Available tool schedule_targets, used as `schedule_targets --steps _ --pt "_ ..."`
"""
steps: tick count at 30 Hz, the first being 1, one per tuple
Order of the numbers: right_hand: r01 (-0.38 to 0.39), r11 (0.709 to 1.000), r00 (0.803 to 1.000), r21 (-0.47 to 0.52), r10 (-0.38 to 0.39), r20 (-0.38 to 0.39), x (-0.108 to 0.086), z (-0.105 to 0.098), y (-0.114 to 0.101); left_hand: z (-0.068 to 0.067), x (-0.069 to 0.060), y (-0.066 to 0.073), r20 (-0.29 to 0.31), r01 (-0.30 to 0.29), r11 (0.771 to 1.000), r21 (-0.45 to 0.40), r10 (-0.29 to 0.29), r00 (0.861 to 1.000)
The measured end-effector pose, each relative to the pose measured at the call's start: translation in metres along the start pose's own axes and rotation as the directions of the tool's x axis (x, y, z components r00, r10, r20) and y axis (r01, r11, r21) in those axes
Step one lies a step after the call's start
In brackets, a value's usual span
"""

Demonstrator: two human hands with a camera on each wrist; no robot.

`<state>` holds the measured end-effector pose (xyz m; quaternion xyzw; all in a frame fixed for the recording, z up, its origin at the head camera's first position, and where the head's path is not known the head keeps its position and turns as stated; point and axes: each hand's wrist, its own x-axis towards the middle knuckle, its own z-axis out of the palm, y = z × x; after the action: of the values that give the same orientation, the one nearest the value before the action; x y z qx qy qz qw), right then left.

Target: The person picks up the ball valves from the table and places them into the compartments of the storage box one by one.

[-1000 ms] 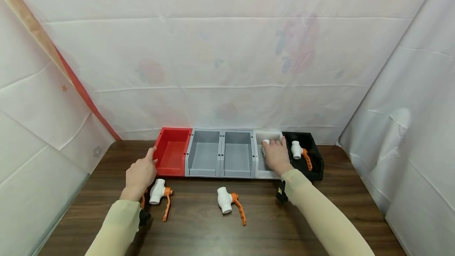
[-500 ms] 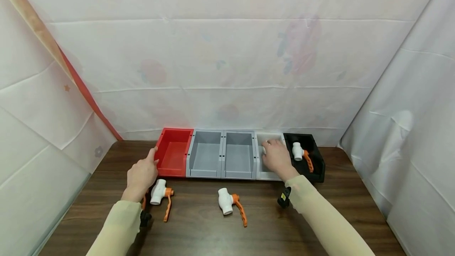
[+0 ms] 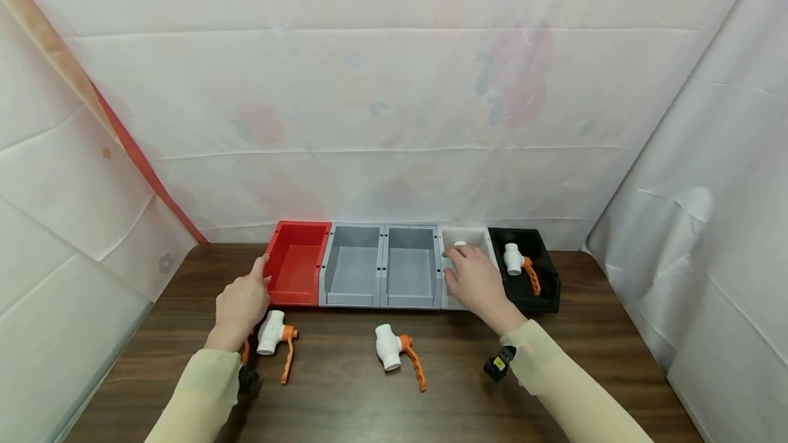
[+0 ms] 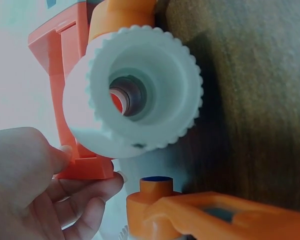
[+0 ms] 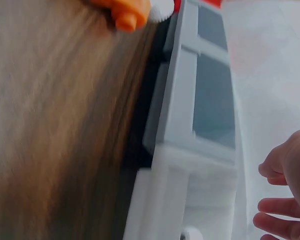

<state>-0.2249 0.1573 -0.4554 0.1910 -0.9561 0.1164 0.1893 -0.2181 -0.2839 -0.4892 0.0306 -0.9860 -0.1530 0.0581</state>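
My left hand (image 3: pixel 241 303) holds the left front corner of the red bin (image 3: pixel 299 265), its thumb and fingers on either side of the edge in the left wrist view. Over the white bin (image 3: pixel 444 296) is my right hand (image 3: pixel 477 282), fingers parted and holding nothing. Partly hidden behind that hand, a white ball valve (image 5: pixel 191 233) lies inside the white bin. Near my left hand, a white ball valve with an orange lever (image 3: pixel 271 333) rests on the table; another orange lever (image 3: pixel 245 351) shows beside my wrist. A similar ball valve (image 3: pixel 388 347) lies mid-table.
Two grey bins (image 3: pixel 382 299) stand between the red and white ones in a joined row. At the right end, a black bin (image 3: pixel 548 301) contains a ball valve (image 3: pixel 513 260) with an orange lever. White cloth (image 3: pixel 394 87) hangs behind the wooden table (image 3: pixel 345 405).
My right hand has let go of the ball valve in the white bin and drawn slightly back toward me, fingers spreading. The left hand stays on the red bin.
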Motion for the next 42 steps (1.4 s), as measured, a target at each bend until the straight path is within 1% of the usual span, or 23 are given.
schedule_targets --steps 2,6,13,18,23,27,30,34,36,38,42 --pt "0.038 0.999 0.999 0.02 -0.037 -0.024 -0.005 -0.002 -0.007 0.0 0.0 0.0 0.004 -0.002 1.0 -0.005 0.002 1.0" --pt "0.108 0.992 0.993 0.059 -0.105 -0.047 -0.016 -0.005 -0.023 0.001 0.001 0.002 0.006 0.002 1.0 -0.009 -0.002 1.0" --pt "0.193 0.97 0.981 0.15 -0.189 -0.037 -0.032 -0.009 -0.054 0.0 0.001 0.001 0.007 -0.003 1.0 -0.003 0.003 1.0" --pt "0.223 0.957 0.973 0.187 -0.23 0.018 -0.041 -0.007 -0.072 0.001 0.001 -0.001 0.004 -0.007 1.0 -0.004 0.007 1.0" --pt "0.244 0.946 0.961 0.213 -0.265 0.076 -0.048 -0.002 -0.088 0.001 0.001 -0.004 -0.016 -0.017 1.0 -0.003 0.017 1.0" --pt "0.269 0.934 0.944 0.237 -0.304 0.125 -0.053 0.005 -0.097 0.001 0.0 -0.005 -0.023 -0.022 1.0 -0.006 0.022 0.999" --pt "0.289 0.922 0.928 0.258 -0.336 0.162 -0.057 0.011 -0.1 0.001 -0.001 -0.004 -0.031 -0.025 1.0 -0.007 0.025 0.999" --pt "0.328 0.909 0.899 0.256 -0.384 0.211 -0.061 0.019 -0.1 0.001 -0.002 -0.004 -0.047 -0.034 0.999 -0.004 0.034 0.998" --pt "0.344 0.906 0.888 0.247 -0.399 0.23 -0.063 0.024 -0.1 0.001 -0.002 -0.004 -0.05 -0.035 0.999 -0.003 0.035 0.998" --pt "0.346 0.906 0.883 0.244 -0.402 0.243 -0.065 0.028 -0.101 0.001 -0.002 -0.004 -0.049 -0.035 0.999 -0.002 0.035 0.998" --pt "0.346 0.909 0.882 0.232 -0.399 0.25 -0.069 0.034 -0.104 0.001 -0.002 -0.004 -0.04 -0.03 1.0 -0.003 0.029 0.999"
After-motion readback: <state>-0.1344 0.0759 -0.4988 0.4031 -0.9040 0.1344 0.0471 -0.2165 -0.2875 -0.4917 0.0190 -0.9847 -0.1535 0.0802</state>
